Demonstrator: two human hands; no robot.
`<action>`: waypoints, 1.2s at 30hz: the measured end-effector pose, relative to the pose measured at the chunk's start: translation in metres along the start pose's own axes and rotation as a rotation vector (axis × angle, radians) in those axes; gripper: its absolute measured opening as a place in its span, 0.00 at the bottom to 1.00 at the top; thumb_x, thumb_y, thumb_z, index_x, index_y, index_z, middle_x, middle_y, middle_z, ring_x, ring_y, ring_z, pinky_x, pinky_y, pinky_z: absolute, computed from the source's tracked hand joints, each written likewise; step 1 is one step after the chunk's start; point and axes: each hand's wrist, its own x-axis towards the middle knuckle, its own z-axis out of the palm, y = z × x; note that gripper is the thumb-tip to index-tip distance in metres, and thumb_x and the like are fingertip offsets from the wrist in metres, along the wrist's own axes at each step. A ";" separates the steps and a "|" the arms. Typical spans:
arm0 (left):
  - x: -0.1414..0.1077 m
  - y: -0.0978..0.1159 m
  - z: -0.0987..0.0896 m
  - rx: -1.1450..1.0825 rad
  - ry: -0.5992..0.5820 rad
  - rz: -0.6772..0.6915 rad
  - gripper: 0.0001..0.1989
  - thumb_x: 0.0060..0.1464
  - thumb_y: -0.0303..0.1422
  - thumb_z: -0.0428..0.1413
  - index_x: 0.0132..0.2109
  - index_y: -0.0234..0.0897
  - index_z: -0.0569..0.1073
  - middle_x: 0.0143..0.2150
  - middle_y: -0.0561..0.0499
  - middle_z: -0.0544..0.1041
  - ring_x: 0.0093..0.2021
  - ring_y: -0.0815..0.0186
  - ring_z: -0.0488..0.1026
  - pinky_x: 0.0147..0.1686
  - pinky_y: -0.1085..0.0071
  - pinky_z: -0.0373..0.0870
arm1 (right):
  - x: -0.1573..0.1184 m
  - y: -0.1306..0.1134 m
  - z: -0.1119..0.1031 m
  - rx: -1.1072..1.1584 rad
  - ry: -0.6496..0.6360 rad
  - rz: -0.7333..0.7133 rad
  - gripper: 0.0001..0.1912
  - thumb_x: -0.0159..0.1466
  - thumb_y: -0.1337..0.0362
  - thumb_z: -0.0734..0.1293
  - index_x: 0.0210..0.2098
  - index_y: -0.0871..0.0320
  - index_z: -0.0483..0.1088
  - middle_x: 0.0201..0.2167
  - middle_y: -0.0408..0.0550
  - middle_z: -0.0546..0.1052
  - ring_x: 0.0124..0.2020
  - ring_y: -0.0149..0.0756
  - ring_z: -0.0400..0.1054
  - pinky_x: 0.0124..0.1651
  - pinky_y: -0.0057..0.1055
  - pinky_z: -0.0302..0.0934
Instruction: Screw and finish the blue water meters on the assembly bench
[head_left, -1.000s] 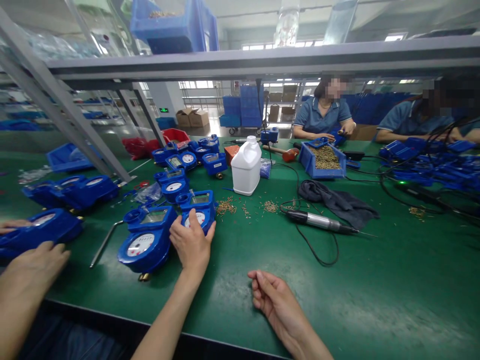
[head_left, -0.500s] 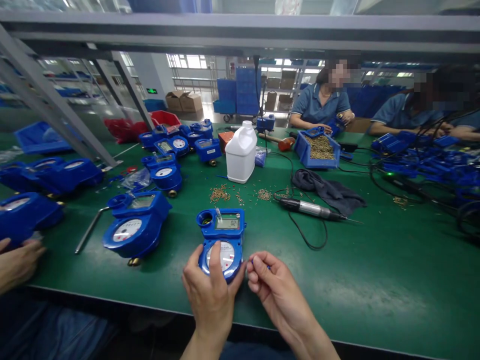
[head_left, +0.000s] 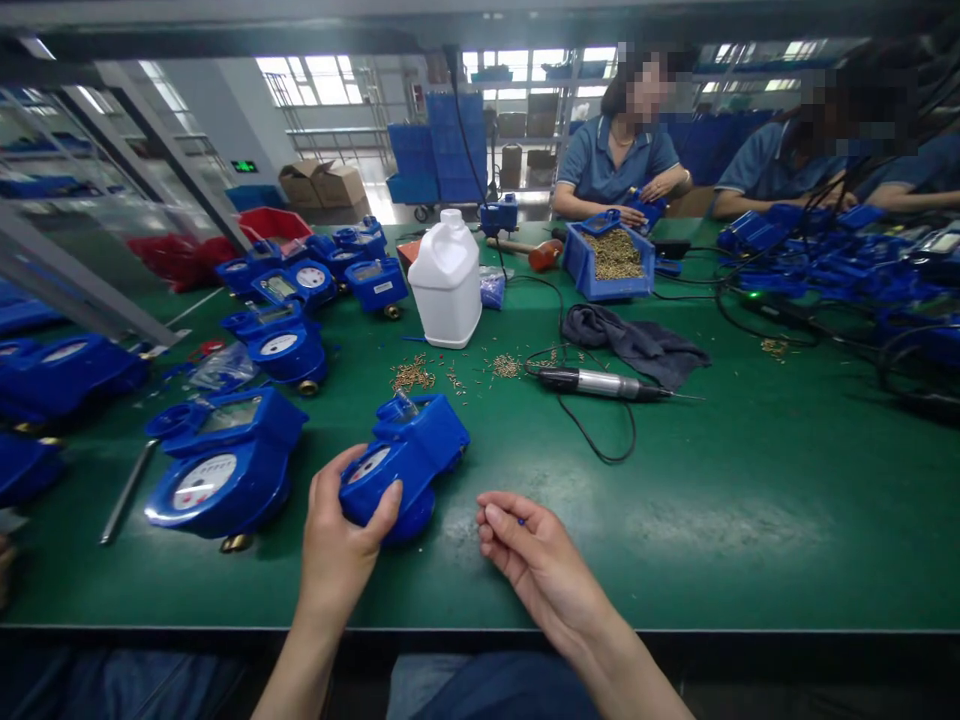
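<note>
My left hand (head_left: 341, 540) grips a blue water meter (head_left: 409, 465) by its round dial end. The meter is tilted, its side turned toward my right hand and its dial facing left. Just right of it, my right hand (head_left: 536, 550) is closed in a pinch above the green table. A small bit of blue shows between its fingers, too little to name. To the left stands another blue water meter (head_left: 225, 460) with a white dial and a brass fitting below.
A white jug (head_left: 448, 285), loose screws (head_left: 412, 372), an electric screwdriver (head_left: 600, 384) with its cord and a dark cloth (head_left: 637, 340) lie beyond my hands. Further back are a blue bin (head_left: 611, 262) of brass-coloured screws and co-workers (head_left: 619, 160). More meters (head_left: 281, 340) stand left.
My left hand has tipped and turned the water meter, so its dial now faces left and its side shows. My right hand has come slightly away from it. The view has shifted.
</note>
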 end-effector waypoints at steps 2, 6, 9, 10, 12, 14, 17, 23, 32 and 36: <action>-0.001 0.000 0.002 -0.006 0.016 -0.011 0.30 0.46 0.48 0.59 0.55 0.42 0.65 0.51 0.47 0.69 0.49 0.55 0.69 0.52 0.56 0.65 | 0.000 0.000 -0.001 0.012 -0.011 0.011 0.15 0.53 0.65 0.76 0.38 0.66 0.75 0.30 0.48 0.75 0.28 0.25 0.68 0.34 0.21 0.65; -0.012 0.007 0.008 0.038 0.094 0.066 0.27 0.49 0.46 0.58 0.53 0.40 0.66 0.51 0.46 0.68 0.50 0.55 0.68 0.53 0.56 0.64 | -0.001 -0.001 -0.003 0.051 -0.029 0.041 0.14 0.55 0.61 0.74 0.35 0.66 0.75 0.26 0.45 0.72 0.25 0.23 0.65 0.30 0.19 0.62; -0.031 0.017 0.016 0.108 0.219 0.206 0.23 0.51 0.43 0.58 0.51 0.37 0.67 0.49 0.45 0.66 0.52 0.55 0.65 0.55 0.56 0.62 | -0.003 -0.002 -0.003 0.089 -0.038 0.051 0.14 0.55 0.60 0.74 0.35 0.66 0.75 0.25 0.44 0.70 0.25 0.22 0.63 0.29 0.18 0.60; -0.039 0.020 0.019 0.122 0.250 0.243 0.23 0.50 0.42 0.59 0.51 0.36 0.67 0.49 0.44 0.65 0.53 0.55 0.65 0.55 0.56 0.62 | -0.003 -0.002 -0.002 0.100 -0.044 0.052 0.14 0.55 0.61 0.75 0.34 0.66 0.75 0.26 0.44 0.69 0.25 0.21 0.62 0.28 0.18 0.59; -0.056 0.026 0.028 0.144 0.282 0.310 0.23 0.49 0.38 0.61 0.52 0.37 0.67 0.52 0.42 0.63 0.54 0.55 0.64 0.54 0.56 0.64 | -0.005 -0.004 0.001 0.118 -0.062 0.050 0.13 0.55 0.62 0.75 0.34 0.66 0.74 0.26 0.43 0.68 0.24 0.20 0.59 0.26 0.17 0.56; -0.071 0.030 0.036 0.197 0.289 0.394 0.25 0.47 0.35 0.63 0.52 0.38 0.67 0.54 0.41 0.60 0.55 0.53 0.63 0.53 0.55 0.64 | -0.007 -0.006 0.004 0.129 -0.084 0.046 0.12 0.55 0.63 0.74 0.33 0.66 0.74 0.25 0.43 0.67 0.23 0.20 0.57 0.24 0.17 0.53; -0.083 0.033 0.047 0.294 0.302 0.473 0.27 0.44 0.34 0.65 0.52 0.40 0.67 0.54 0.40 0.61 0.54 0.50 0.63 0.51 0.52 0.65 | -0.010 -0.010 0.009 0.132 -0.104 0.019 0.12 0.56 0.62 0.74 0.31 0.66 0.73 0.23 0.41 0.64 0.23 0.20 0.55 0.24 0.17 0.51; -0.085 0.041 0.038 0.398 0.275 0.423 0.26 0.47 0.39 0.62 0.53 0.40 0.66 0.53 0.37 0.63 0.52 0.47 0.63 0.49 0.48 0.63 | -0.015 -0.012 0.011 0.104 -0.118 -0.050 0.13 0.58 0.61 0.73 0.28 0.64 0.69 0.22 0.41 0.61 0.22 0.22 0.50 0.24 0.20 0.46; -0.070 0.079 -0.026 -0.020 -0.088 0.572 0.11 0.57 0.28 0.53 0.47 0.46 0.71 0.39 0.50 0.75 0.41 0.64 0.73 0.41 0.68 0.73 | -0.030 -0.007 0.026 -0.174 -0.156 -0.063 0.16 0.61 0.59 0.70 0.27 0.59 0.60 0.20 0.36 0.53 0.21 0.24 0.41 0.25 0.26 0.37; -0.062 0.087 -0.032 -0.181 -0.311 0.581 0.09 0.56 0.25 0.55 0.43 0.41 0.72 0.36 0.54 0.77 0.37 0.70 0.75 0.38 0.79 0.73 | -0.034 -0.006 0.029 -0.257 -0.151 -0.063 0.20 0.56 0.54 0.73 0.25 0.59 0.60 0.21 0.38 0.57 0.22 0.24 0.44 0.25 0.27 0.37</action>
